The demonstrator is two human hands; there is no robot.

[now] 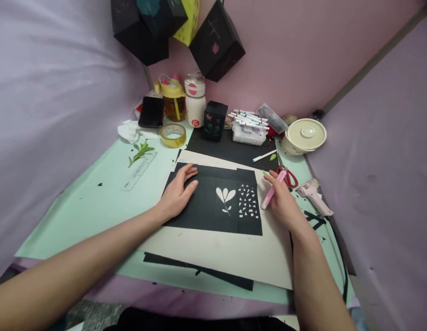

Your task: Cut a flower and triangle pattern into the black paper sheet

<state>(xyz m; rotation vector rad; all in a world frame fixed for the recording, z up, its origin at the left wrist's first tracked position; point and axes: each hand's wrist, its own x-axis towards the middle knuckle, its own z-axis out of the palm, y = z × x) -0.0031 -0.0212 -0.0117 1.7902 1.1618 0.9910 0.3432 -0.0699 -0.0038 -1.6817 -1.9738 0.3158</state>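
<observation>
Black card (201,200): lay on cream board (216,248), flower cut-out (226,195) done
Left hand (177,194): rested open on it
Right hand (282,200): gripped pink utility knife (273,189)
Cutting: seemingly between strokes; the next called for bracing

Pale green tabletop (96,211) under ruler (140,171), tape roll (173,142), glue gun (316,198).
</observation>
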